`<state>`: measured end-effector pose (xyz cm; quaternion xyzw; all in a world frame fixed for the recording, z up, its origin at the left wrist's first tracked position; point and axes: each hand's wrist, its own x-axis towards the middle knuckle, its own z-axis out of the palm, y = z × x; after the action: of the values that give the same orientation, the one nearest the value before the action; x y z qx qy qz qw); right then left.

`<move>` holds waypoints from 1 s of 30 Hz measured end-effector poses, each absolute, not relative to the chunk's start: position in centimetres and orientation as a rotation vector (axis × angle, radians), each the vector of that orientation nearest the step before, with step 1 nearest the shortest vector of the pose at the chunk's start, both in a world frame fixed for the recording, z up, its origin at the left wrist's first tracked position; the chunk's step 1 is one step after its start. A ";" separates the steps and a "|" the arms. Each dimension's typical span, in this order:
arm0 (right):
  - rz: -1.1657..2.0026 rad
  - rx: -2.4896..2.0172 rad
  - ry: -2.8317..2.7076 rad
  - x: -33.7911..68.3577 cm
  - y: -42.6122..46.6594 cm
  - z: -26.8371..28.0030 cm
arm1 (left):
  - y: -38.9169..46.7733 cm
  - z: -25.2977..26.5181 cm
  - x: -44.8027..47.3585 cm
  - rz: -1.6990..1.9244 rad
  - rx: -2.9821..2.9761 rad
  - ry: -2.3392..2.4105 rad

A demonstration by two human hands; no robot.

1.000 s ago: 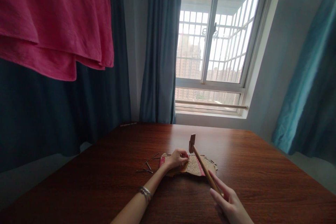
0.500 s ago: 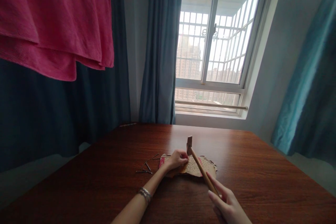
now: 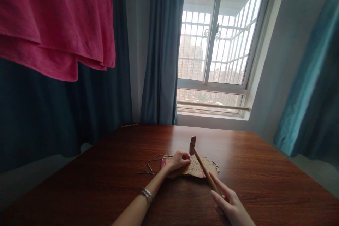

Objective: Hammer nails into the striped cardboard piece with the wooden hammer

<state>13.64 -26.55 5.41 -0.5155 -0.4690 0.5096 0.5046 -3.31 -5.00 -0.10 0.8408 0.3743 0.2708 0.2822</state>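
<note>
My right hand (image 3: 230, 201) is wrapped round the wooden handle of a hammer (image 3: 205, 171). The hammer's head is raised just above and right of my left hand (image 3: 180, 159). My left fingers are pinched together around a thin nail (image 3: 190, 159), held upright on a piece of cardboard (image 3: 197, 166). Many small holes dot the cardboard, which has pink patches and ragged edges. Several loose nails (image 3: 149, 166) lie on the table left of the cardboard. A bracelet (image 3: 146, 195) circles my left wrist.
The brown wooden table (image 3: 111, 190) spreads under everything. A pink towel (image 3: 58, 24) hangs at the upper left before dark blue curtains (image 3: 162, 49). Behind the table is a barred window (image 3: 212, 53), with another curtain (image 3: 304, 95) on the right.
The hammer head has shifted slightly right and tilted a little. My right hand has moved slightly with it. My left hand stays in place on the cardboard.
</note>
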 end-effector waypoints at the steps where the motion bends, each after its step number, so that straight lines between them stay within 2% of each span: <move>1: 1.239 -1.247 -1.123 13.6 -26.6 5.4 | -5.0 -0.1 -3.3 0.725 2.252 1.006; 20: 1.230 -1.251 -1.096 13.9 -26.2 4.6 | -4.7 -0.3 -3.3 0.702 2.275 1.026; 30: 1.252 -1.235 -1.135 13.1 -26.3 6.9 | -4.8 -0.3 -3.3 0.706 2.260 1.031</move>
<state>13.09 -26.34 6.93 -0.5110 -0.4696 0.5177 0.5004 -3.33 -4.80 -0.27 0.8412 0.3837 0.2629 0.2758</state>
